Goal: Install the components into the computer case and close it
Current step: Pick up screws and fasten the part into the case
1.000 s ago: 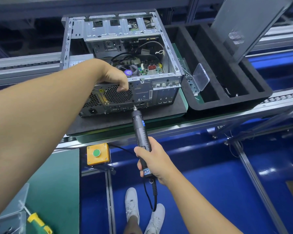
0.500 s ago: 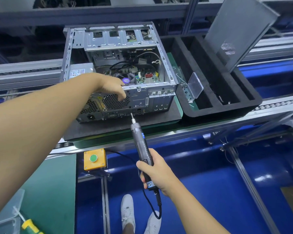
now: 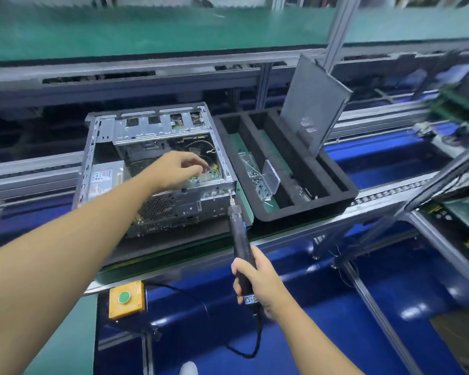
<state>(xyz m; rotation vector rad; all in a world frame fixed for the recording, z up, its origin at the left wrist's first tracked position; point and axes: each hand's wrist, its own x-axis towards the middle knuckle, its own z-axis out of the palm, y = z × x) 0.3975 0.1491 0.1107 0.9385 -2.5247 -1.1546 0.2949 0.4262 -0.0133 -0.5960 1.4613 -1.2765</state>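
An open grey computer case (image 3: pixel 100 147) lies on its side on a black mat on the conveyor, its motherboard and cables showing. My left hand (image 3: pixel 178 167) reaches over the case's rear wall into the opening, fingers loosely curled above the motherboard; whether it holds anything is unclear. My right hand (image 3: pixel 257 282) grips a black electric screwdriver (image 3: pixel 240 244), its tip at the case's upper rear right corner. The grey side panel (image 3: pixel 313 104) leans upright in the foam tray.
A black foam tray (image 3: pixel 344 190) with slots stands right of the case, holding a clear plastic lid (image 3: pixel 271 177) and small metal parts. A yellow box with a green button (image 3: pixel 126 299) sits below the conveyor edge. Metal frame rails cross the blue floor at right.
My left hand left the case's rear fan grille and moved up into the open case. The screwdriver tip shifted from below the rear ports to the rear right corner. The view tilted upward.
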